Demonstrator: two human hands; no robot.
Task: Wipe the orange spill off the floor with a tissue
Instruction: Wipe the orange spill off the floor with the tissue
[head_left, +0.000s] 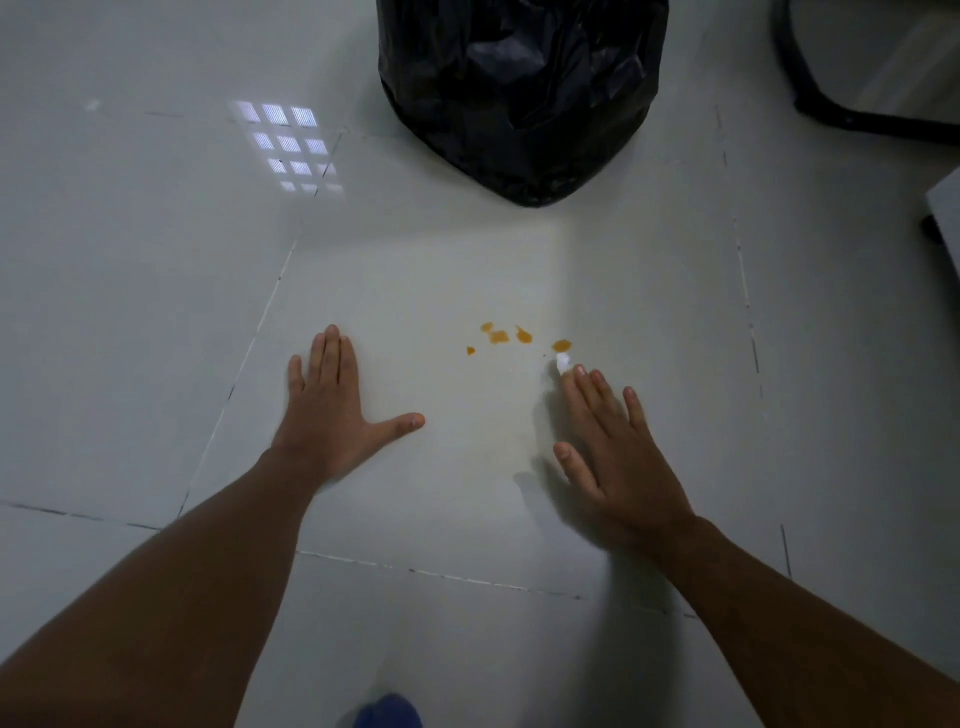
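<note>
You have five orange spill (506, 336) blotches on the white tiled floor (415, 291), clustered just right of the frame's centre: four in a loose row and one smaller drop at the lower left of the group. You have one tissue (562, 362), and only a small white scrap of it shows, poking out past the fingertips of your right hand (618, 457), just below the rightmost blotch; how much more of it lies under the fingers is hidden. One black bin bag (524, 93) stands at the top centre, its upper part cut off by the frame edge. At the upper right a dark curved piece of furniture is cropped and hard to identify, and a pale edge with a dark foot at the right border is equally unclear. A blue shape at the bottom centre is blurred and cut off. Your left hand (332, 410) lies flat on the floor at centre left, palm down, fingers straight and close together, thumb spread wide to the right, holding nothing. Your right hand reaches forward at lower right, palm down, fingers extended and slightly fanned, thumb out to the left, with the fingertips pressing on the tissue rather than clenched around it. Both forearms are bare and enter from the bottom corners.
</note>
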